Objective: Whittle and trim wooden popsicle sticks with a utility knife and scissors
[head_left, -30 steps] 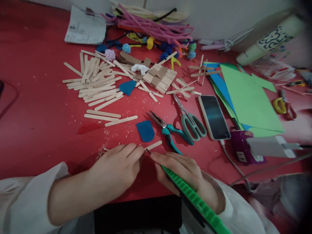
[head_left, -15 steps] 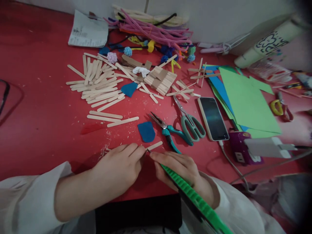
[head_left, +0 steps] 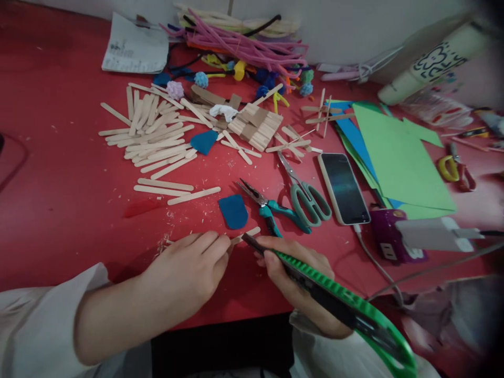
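Near the front of the red table, my left hand [head_left: 192,265] is closed on a wooden craft stick [head_left: 252,231], pressing it down; only the stick's right end shows clearly past the fingers. My right hand [head_left: 297,270] grips a green and black utility knife [head_left: 334,286]. Its dark blade points at the stick, just right of my left fingertips; whether it touches the wood I cannot tell. A blue scrap [head_left: 233,211] lies just behind the stick, with teal-handled pliers [head_left: 271,207] to its right.
Behind lie a pile of craft sticks [head_left: 153,131], a joined stick panel [head_left: 255,126] and pink pipe cleaners [head_left: 244,44]. To the right are grey-green scissors [head_left: 309,202], a phone [head_left: 344,189] on a cable, a purple power adapter [head_left: 388,236] and green paper sheets [head_left: 401,152].
The knife has turned in my right hand, so more of its side and rear end shows, and its blade has lifted slightly. My left hand keeps its hold on the stick.
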The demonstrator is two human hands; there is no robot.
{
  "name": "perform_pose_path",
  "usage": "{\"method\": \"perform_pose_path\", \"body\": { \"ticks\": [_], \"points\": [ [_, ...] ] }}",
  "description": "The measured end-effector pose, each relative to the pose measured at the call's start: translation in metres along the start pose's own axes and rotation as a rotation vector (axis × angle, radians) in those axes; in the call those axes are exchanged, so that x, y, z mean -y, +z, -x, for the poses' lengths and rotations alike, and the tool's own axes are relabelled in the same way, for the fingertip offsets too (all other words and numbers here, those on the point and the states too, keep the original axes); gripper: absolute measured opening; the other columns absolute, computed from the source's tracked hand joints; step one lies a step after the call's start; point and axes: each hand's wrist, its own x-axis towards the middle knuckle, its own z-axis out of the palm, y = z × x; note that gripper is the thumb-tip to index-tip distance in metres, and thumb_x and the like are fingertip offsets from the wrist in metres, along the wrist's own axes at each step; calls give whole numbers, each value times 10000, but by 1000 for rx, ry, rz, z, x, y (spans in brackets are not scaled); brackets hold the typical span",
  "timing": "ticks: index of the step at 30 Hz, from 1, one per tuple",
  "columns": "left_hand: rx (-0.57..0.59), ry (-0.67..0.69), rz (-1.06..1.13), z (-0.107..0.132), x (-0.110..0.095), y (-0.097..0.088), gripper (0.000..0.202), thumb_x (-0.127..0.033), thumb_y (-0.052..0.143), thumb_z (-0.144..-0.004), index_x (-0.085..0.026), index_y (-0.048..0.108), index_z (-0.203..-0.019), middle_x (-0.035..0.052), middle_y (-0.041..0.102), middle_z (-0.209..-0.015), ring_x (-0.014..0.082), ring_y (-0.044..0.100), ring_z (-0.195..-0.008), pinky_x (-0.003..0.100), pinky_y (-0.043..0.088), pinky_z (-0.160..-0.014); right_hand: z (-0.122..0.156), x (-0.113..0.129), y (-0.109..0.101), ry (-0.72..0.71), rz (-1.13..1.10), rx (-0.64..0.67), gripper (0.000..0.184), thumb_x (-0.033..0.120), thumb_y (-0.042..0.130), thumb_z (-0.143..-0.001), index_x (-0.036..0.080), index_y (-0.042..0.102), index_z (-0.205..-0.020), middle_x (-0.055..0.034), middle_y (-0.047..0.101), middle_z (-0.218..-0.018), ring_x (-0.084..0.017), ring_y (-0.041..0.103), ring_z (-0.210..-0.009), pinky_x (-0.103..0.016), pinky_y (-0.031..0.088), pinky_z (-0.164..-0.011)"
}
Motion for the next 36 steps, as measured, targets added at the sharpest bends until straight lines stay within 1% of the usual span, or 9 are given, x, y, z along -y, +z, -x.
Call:
{"method": "perform_pose_path", "body": {
  "ticks": [5,9,12,16,20,23,28,33,36],
  "points": [
    [-14,-5,13,2,-1,1,306,0,457,-708,-112,672,-895,42,645,-792,189,577,-702,294,478,-593,-1,2,-2,5,18,26,162,159,532,-838,223,635,-946,2,739,-739,-133,709,-596,-189,588,-582],
    [-19,-14,7,3,-1,1,310,1,428,-726,-121,675,-868,41,641,-791,186,575,-693,294,464,-574,-3,2,2,-54,16,-23,163,138,538,-843,223,617,-956,11,732,-752,-111,696,-590,-182,584,-629],
    [-39,-15,0,1,-1,1,321,2,397,-757,-127,674,-855,39,646,-791,179,579,-698,292,466,-606,-4,0,5,-102,10,-47,165,125,543,-845,218,606,-966,13,725,-775,-90,682,-596,-167,571,-647],
    [-60,-11,-25,-1,0,2,330,-7,367,-801,-132,667,-858,58,658,-854,176,589,-740,283,454,-626,-4,-3,6,-162,-4,-16,190,139,560,-847,214,584,-1020,6,715,-802,-92,672,-623,-174,563,-623],
    [1,-6,-4,0,0,1,336,-12,355,-818,-153,660,-825,60,647,-863,176,576,-747,294,449,-644,-7,-2,4,-158,-8,42,197,160,550,-858,224,575,-1042,-2,717,-803,-114,682,-640,-199,572,-606],
    [38,-5,6,1,-1,0,304,-7,391,-784,-147,658,-826,68,647,-854,178,565,-727,298,453,-628,-10,1,3,-91,20,35,162,148,541,-852,232,598,-978,2,724,-792,-115,684,-608,-204,581,-607],
    [28,-25,15,1,-1,-1,269,-12,430,-769,-137,654,-852,62,643,-815,179,569,-707,293,465,-603,-6,2,4,-17,-12,-15,138,179,542,-854,236,623,-950,8,730,-765,-119,684,-568,-212,596,-592],
    [-9,-27,53,-2,3,1,303,-10,382,-811,-141,647,-874,45,638,-790,178,580,-689,290,473,-586,-3,-1,3,201,-172,31,124,237,537,-868,225,637,-940,2,731,-754,-121,697,-574,-192,592,-555],
    [-33,-58,105,-6,7,4,227,-67,428,-850,-154,637,-830,27,622,-749,172,572,-651,283,465,-563,-5,-1,2,247,-250,54,135,270,530,-877,229,634,-952,14,723,-745,-103,689,-567,-173,583,-561]
  ]
}}
